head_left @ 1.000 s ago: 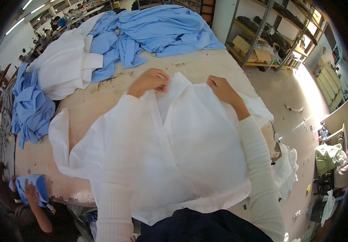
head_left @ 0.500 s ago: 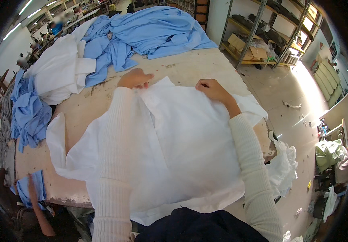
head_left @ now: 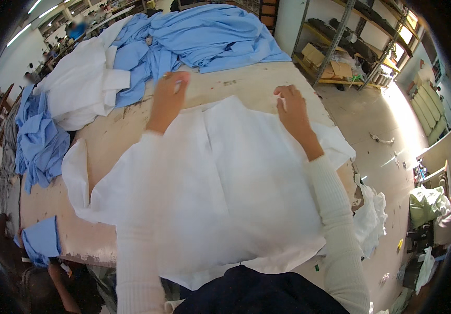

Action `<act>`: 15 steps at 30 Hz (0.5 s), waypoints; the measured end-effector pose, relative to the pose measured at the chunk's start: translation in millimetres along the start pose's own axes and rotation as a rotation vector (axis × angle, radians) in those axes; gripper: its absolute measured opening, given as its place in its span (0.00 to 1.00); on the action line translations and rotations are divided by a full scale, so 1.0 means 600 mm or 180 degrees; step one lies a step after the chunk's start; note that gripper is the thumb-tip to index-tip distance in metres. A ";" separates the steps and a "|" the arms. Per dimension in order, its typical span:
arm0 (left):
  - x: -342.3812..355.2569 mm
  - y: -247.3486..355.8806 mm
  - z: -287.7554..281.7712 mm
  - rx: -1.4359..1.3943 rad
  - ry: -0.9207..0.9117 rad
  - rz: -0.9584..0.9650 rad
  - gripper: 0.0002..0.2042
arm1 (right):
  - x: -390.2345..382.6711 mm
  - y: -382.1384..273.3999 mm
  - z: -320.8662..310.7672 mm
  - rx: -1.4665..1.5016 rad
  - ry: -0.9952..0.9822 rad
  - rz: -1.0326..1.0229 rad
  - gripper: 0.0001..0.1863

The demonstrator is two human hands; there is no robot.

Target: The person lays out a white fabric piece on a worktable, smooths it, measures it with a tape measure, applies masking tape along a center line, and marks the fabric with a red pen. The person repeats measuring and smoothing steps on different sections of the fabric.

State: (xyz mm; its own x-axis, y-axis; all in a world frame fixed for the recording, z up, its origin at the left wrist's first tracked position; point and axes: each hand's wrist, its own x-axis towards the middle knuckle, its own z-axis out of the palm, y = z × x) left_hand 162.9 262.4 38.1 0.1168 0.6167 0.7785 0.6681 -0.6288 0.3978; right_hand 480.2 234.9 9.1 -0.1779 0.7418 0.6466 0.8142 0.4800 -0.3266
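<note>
A white shirt [head_left: 257, 172] lies spread on the table before me, its front seam running down the middle and one sleeve [head_left: 77, 183] looped out to the left. My left hand [head_left: 169, 102] is raised just beyond the shirt's far left edge, somewhat blurred, its fingers bent with nothing visible in them. Over the far right edge of the shirt, my right hand [head_left: 294, 112] hovers with fingers loosely curled and apart, and it holds nothing. My left forearm covers part of the shirt's left side.
Blue cloth [head_left: 220, 36] and white cloth [head_left: 79, 83] are heaped along the far and left sides of the table [head_left: 257, 81]. At the lower left another person handles a folded blue piece [head_left: 42, 240]. White cloth [head_left: 370, 214] hangs off the right edge. Metal shelves [head_left: 335, 47] stand beyond.
Both hands have come off the shirt's far edge and opened. The left has risen away from me, and the right has moved slightly right and away. The shirt lies much as before.
</note>
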 end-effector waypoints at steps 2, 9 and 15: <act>-0.058 0.097 -0.100 -0.0003 -0.0270 -0.0461 0.09 | -0.023 -0.041 -0.063 0.0201 -0.0782 -0.0253 0.08; -0.345 0.174 -0.275 0.1948 -0.1525 -0.0707 0.16 | -0.218 -0.150 -0.107 -0.0327 -0.1436 -0.0679 0.22; -0.380 0.169 -0.361 0.0633 -0.2134 -0.2085 0.18 | -0.239 -0.209 -0.133 -0.0304 -0.1618 -0.0552 0.20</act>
State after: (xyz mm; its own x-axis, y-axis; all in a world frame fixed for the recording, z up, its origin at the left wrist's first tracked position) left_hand 45.0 -44.3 6.2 0.0305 0.9990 -0.0338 0.8555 -0.0086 0.5177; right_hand 448.0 30.8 12.3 -0.5397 0.7998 0.2629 0.7915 0.5884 -0.1654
